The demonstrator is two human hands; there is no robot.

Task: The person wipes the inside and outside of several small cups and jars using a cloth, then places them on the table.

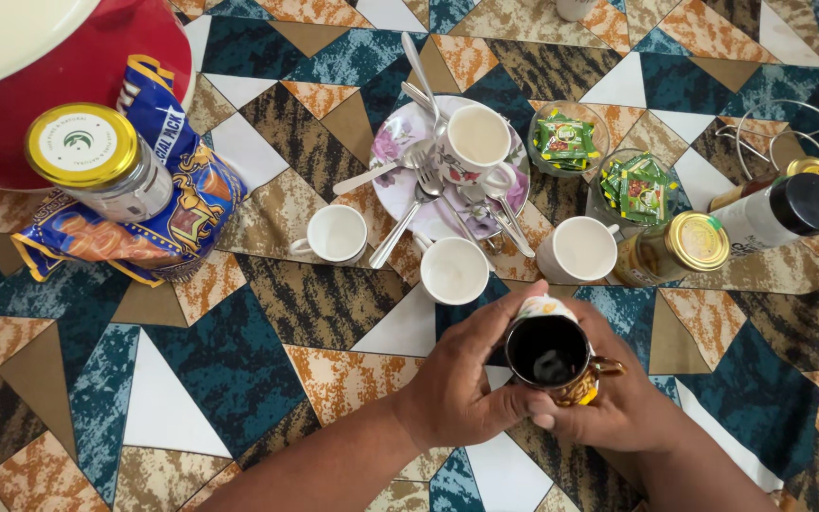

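At upper left, a gold-lidded jar (97, 161) stands on a snack bag (177, 190). White cups (454, 270) sit mid-frame on the patterned tabletop (229, 360). Lower centre, the left hand (457, 384) and right hand (618, 403) both clasp a dark mug (550, 353).

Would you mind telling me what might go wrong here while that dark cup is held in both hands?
The dark cup, gripped by the left hand and right hand, sits close to a white cup; a forward move could knock it. Beyond, spoons overhang the floral plate and might be tipped off.
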